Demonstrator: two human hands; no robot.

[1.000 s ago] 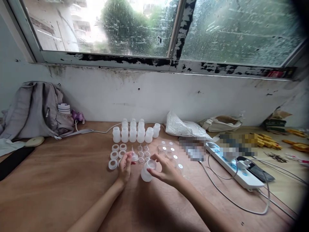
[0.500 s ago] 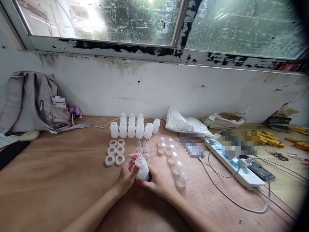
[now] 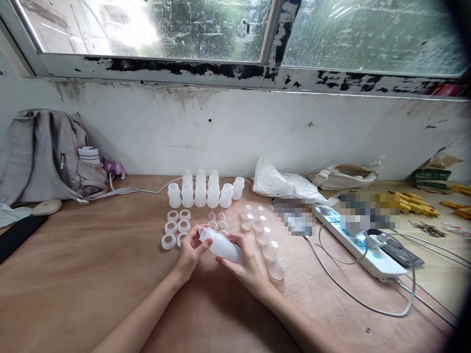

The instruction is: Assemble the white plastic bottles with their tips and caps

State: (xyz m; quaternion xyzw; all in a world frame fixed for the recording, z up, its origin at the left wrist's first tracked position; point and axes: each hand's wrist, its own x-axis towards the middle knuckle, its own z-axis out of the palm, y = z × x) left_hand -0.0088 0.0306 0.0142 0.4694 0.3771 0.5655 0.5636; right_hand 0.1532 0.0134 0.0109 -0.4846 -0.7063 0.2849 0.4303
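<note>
A translucent white baby bottle (image 3: 222, 246) lies tilted between my two hands, its nipple end pointing up and left. My left hand (image 3: 190, 252) pinches the collar end near the nipple. Around the base of the bottle, my right hand (image 3: 243, 260) is wrapped. Just beyond my left hand, white collar rings (image 3: 169, 240) lie in two columns. Clear nipples (image 3: 222, 225) stand in a small group behind the bottle, some hidden by it. Clear dome caps (image 3: 275, 269) run in slanting rows to the right of my right hand.
Several white bottles (image 3: 200, 195) stand in rows near the wall. A grey backpack (image 3: 51, 152) leans at the left. White plastic bags (image 3: 283, 181) lie at the back. On the right are a power strip (image 3: 368, 255) and a looping cable (image 3: 368, 307).
The bottle has gone from nearly upright to tilted, its base swinging right and its nipple end left. My right hand has shifted right with the base.
</note>
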